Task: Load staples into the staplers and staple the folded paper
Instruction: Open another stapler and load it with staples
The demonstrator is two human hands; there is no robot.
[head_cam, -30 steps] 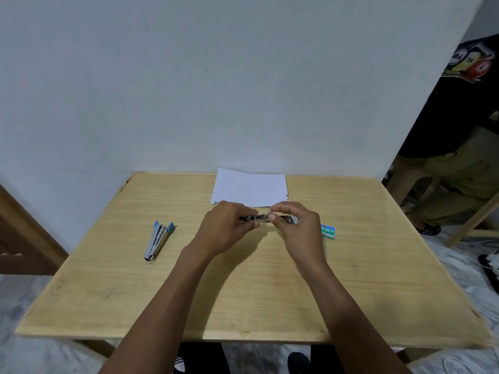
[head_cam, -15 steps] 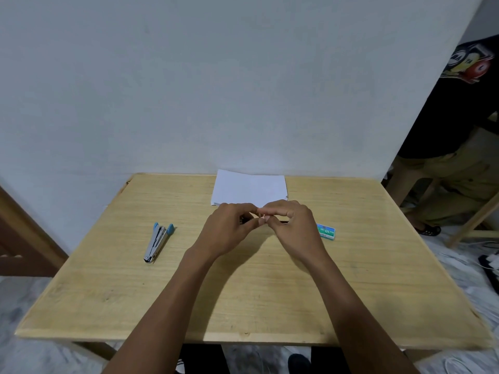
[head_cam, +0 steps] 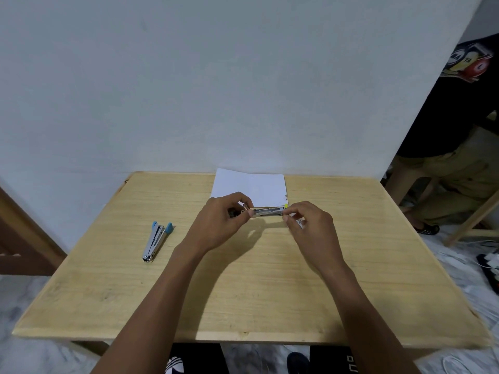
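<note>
Two hands hold a stapler (head_cam: 267,212) over the counter (head_cam: 270,292): left hand (head_cam: 222,221) grasping its 9 o'clock end, right hand (head_cam: 310,225) pinching its 3 o'clock end. Folded paper (head_cam: 251,186) lies at 12 o'clock, second stapler (head_cam: 156,242) at 9.

The hands, left (head_cam: 218,221) and right (head_cam: 310,225), have parted, baring the stapler (head_cam: 267,212).

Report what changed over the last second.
The right hand, fingertip to fingertip with the left hand half a second ago, slid right, hiding the staple box and baring the stapler that both pinch by its ends. The blue stapler and paper stayed put.
</note>
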